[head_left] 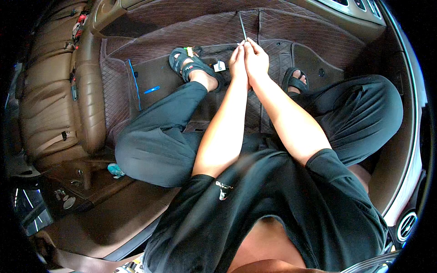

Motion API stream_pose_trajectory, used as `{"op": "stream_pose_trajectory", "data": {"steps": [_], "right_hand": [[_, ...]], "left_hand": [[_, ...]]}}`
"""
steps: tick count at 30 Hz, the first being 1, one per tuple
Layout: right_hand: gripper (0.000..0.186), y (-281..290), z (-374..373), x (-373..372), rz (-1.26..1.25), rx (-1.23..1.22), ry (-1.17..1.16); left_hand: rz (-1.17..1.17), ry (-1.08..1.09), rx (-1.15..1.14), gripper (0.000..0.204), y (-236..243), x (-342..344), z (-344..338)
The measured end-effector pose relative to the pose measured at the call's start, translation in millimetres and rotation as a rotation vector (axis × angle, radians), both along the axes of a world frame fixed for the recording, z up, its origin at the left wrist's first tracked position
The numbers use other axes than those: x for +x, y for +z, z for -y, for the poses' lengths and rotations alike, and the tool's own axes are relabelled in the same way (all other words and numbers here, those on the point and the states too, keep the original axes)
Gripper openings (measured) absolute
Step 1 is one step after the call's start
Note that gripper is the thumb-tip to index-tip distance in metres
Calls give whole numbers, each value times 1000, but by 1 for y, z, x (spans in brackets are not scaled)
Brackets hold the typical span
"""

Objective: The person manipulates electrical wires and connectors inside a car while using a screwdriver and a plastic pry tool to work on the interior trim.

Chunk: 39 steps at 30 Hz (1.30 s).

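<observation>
My left hand (236, 63) and my right hand (254, 57) are pressed side by side with curled fingers around the lower end of a thin grey rod (242, 25). The rod points up to the quilted brown mat (300, 32) at the far footwell wall, where its tip appears to touch near a seam. Just left of my hands, a small white object (219, 66) and a yellow-tagged item (189, 52) lie by my left sandal.
I sit in a vehicle with bent legs. Brown leather seats (50, 91) line the left. A blue tool (151, 89) and long blue strip (134, 79) lie on the floor. A teal object (115, 169) is by my left knee. A door frame (407, 104) bounds the right.
</observation>
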State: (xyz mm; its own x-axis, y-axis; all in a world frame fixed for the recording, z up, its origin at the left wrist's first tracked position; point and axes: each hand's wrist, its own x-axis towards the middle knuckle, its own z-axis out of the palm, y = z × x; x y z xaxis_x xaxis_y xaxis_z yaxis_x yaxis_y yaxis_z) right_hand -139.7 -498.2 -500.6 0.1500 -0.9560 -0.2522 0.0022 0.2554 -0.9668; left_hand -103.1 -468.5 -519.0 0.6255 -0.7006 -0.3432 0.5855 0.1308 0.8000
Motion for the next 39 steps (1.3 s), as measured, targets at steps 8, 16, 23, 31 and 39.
{"op": "stream_pose_trajectory", "data": {"steps": [8, 16, 23, 31, 39], "right_hand": [[35, -6, 1, -7, -36, -8, -14], [36, -5, -3, -7, -59, -13, -2], [35, 2, 3, -1, 24, 34, -32], [32, 4, 4, -1, -1, 16, -71], [35, -15, 8, 20, -35, -29, -115]], "left_hand": [[-27, -2, 22, 36, 8, -8, -1], [-53, 11, 26, 37, 8, -8, -4], [-37, -16, -6, 38, 10, -2, 3], [-11, -15, 6, 37, -3, 2, 10], [52, -68, -1, 37, -13, 25, 14]]}}
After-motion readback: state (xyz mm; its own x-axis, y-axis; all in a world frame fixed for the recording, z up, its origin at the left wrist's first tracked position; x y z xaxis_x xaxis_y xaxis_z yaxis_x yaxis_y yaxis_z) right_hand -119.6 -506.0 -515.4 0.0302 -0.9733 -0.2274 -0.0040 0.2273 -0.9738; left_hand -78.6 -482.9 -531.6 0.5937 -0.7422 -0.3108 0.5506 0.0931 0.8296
